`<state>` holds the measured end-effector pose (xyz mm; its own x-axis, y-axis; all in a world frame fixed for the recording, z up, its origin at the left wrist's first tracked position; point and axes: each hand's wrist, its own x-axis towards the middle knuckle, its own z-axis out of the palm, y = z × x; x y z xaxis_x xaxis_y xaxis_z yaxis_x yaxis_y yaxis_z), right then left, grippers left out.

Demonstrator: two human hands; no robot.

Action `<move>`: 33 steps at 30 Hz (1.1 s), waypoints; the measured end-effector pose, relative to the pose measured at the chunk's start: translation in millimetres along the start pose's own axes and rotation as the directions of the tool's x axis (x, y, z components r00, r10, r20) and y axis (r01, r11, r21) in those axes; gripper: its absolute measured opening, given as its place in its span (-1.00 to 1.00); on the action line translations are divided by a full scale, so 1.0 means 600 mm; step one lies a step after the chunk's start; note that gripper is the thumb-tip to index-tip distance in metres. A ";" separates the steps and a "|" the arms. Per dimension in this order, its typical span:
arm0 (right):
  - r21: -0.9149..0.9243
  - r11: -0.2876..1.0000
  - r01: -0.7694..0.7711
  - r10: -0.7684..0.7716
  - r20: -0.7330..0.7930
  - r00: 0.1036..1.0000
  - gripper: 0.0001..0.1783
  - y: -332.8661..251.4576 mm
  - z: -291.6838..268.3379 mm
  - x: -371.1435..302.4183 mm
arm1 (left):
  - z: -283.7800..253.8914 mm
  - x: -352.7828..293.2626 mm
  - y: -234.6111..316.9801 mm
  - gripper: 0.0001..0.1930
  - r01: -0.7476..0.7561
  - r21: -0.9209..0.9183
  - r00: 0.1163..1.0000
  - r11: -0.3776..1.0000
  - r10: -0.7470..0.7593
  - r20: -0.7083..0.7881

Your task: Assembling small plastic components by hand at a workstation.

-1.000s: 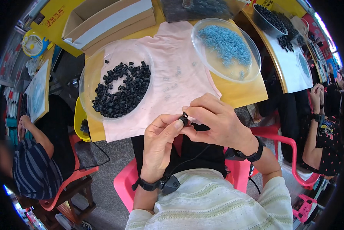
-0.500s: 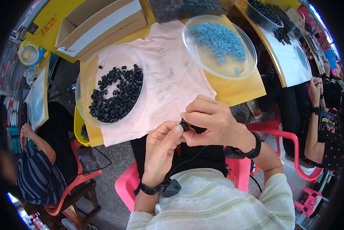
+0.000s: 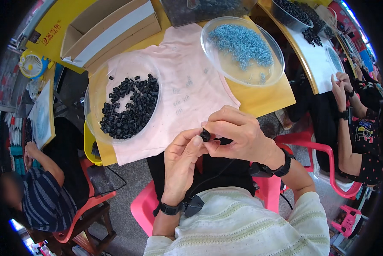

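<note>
A small black cylindrical plastic part (image 3: pixel 205 135) sits between my two hands, above my lap and just off the table's near edge. The thumb and fingers of my left hand (image 3: pixel 183 149) pinch it from the left. From the right, the fingertips of my right hand (image 3: pixel 232 132) close around the same part; whether they also hold a smaller piece is hidden. A round clear tray (image 3: pixel 87 102) at the left bears many similar black parts (image 3: pixel 129 111). Another round clear tray (image 3: pixel 238 80), at the far right, carries small translucent blue pieces (image 3: pixel 242 45).
A pale pink cloth (image 3: pixel 191 85) lies under the left tray on the yellow tabletop (image 3: pixel 272 96). An open cardboard box (image 3: pixel 114 30) and a dark translucent bin (image 3: pixel 206 10) stand at the back. Co-workers sit left and right; a yellow basket (image 3: pixel 90 145) is beside the table.
The black part has turned slightly in my fingertips, so more of it shows. Both my hands stay nearly in place. The co-worker at the right has moved their hands.
</note>
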<state>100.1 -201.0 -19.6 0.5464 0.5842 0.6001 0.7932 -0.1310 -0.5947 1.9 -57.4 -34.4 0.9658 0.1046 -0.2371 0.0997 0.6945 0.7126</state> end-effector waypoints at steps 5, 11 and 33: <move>-0.073 0.995 0.073 -0.072 0.017 0.997 -0.73 -0.005 0.009 0.002 | -0.018 0.002 -0.008 -0.83 -0.064 0.009 0.998 0.998 0.064 0.005; -0.101 0.994 0.050 -0.030 0.185 0.982 -0.57 -0.012 -0.006 0.011 | -0.004 0.001 -0.003 -0.86 -0.086 -0.071 0.996 0.994 0.086 -0.009; -0.281 0.926 0.252 -0.108 0.443 0.890 -0.65 -0.007 0.000 0.004 | -0.015 -0.037 -0.001 -0.70 0.099 0.169 0.995 0.981 -0.092 -0.049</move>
<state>98.0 -199.1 -15.6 0.2818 0.8888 0.3613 0.9477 -0.1990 -0.2496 -22.0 -53.5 -35.3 0.9398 0.0745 -0.3336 0.2342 0.5708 0.7870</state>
